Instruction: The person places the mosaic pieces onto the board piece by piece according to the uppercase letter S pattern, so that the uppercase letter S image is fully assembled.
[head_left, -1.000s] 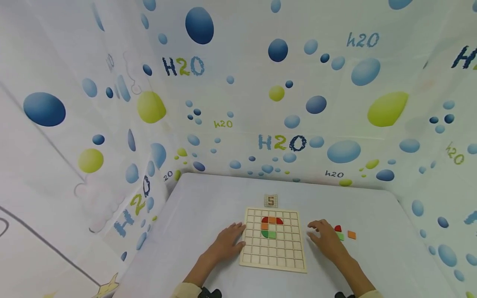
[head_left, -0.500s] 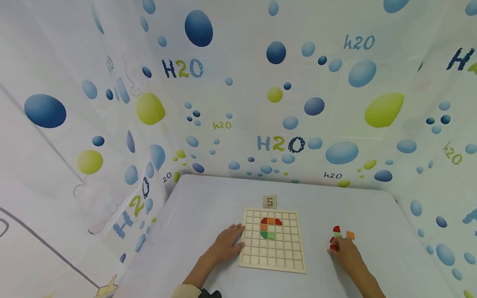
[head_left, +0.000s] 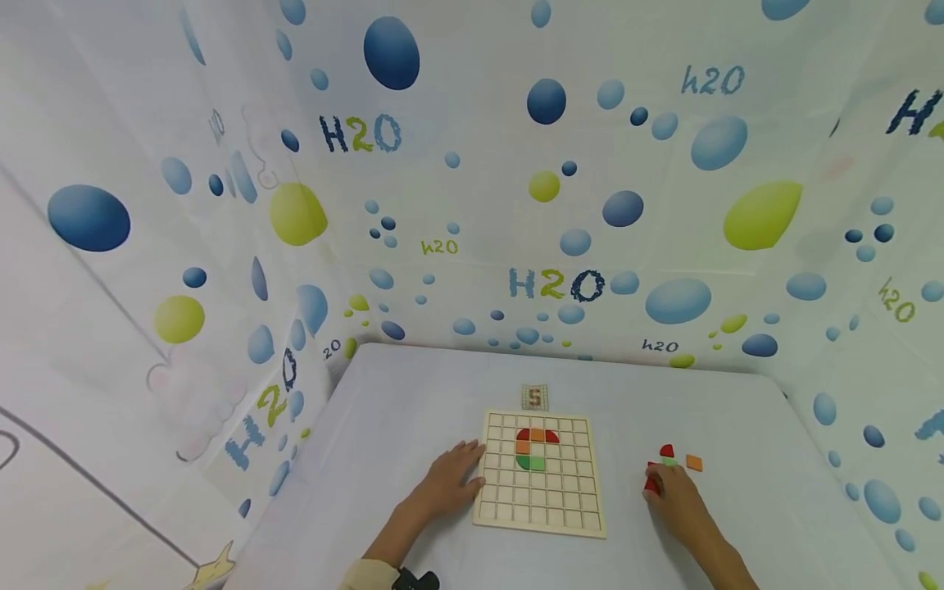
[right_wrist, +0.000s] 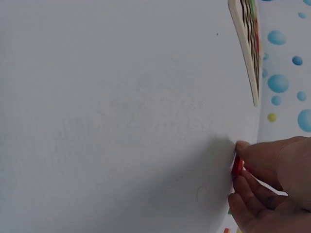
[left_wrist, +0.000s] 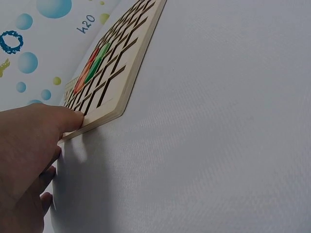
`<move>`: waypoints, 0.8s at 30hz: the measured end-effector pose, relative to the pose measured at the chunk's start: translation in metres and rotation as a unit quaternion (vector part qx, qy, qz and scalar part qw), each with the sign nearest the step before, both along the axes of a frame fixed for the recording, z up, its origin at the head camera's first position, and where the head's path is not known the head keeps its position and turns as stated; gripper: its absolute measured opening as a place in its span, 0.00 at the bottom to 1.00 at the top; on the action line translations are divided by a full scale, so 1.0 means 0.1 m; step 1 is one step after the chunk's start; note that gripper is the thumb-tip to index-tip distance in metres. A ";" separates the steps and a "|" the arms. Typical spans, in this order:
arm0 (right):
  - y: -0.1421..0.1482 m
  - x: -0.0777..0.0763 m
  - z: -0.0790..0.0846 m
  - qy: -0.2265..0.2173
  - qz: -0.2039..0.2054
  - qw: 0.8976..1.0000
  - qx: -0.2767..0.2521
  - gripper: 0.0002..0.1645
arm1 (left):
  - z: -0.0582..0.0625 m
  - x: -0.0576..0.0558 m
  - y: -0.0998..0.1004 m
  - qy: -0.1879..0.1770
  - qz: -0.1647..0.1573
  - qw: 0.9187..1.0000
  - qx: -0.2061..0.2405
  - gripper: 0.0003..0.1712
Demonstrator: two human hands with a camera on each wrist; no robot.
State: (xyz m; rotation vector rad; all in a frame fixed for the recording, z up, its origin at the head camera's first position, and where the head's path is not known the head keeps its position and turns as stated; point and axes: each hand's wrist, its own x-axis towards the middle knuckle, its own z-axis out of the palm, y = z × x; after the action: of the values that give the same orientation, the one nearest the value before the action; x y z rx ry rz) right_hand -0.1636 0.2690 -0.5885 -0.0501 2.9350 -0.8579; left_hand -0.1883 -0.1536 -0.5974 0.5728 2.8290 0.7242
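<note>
A square wooden grid board (head_left: 538,501) lies on the table, with several red, orange and green tiles set in its upper cells in a curved shape. My left hand (head_left: 451,482) rests against the board's left edge, fingers spread; in the left wrist view its thumb (left_wrist: 73,120) lies on the rim. To the right of the board my right hand (head_left: 678,496) pinches a small red tile (right_wrist: 237,165) between thumb and fingers, low over the table. Another bit of red shows just beyond its fingertips in the head view, partly hidden.
Beyond the right hand lie a red rounded tile (head_left: 667,450), a light green tile (head_left: 669,461) partly covered by the hand, and an orange square tile (head_left: 694,463). A small pattern card (head_left: 534,397) sits behind the board. Printed curtains surround the white table.
My right hand has gone from beside the board rightward to the loose tiles, then slightly back left, and now pinches a red one. The left hand stays at the board's edge.
</note>
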 end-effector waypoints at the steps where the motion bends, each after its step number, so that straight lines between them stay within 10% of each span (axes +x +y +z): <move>1: 0.00 0.00 -0.02 0.004 0.000 1.000 0.001 0.19 | 0.01 0.00 0.00 0.002 -0.001 1.000 0.000 0.35; 24: -0.24 -0.05 -0.02 0.013 -0.005 0.998 0.061 0.14 | 0.01 0.00 0.01 -0.003 0.001 1.000 -0.008 0.35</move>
State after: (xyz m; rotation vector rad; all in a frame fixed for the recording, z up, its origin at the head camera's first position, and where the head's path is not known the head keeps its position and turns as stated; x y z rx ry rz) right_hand -0.1686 0.2445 -0.5908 -0.0399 3.0063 -0.6826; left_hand -0.1887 -0.1528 -0.5960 0.5653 2.8274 0.7008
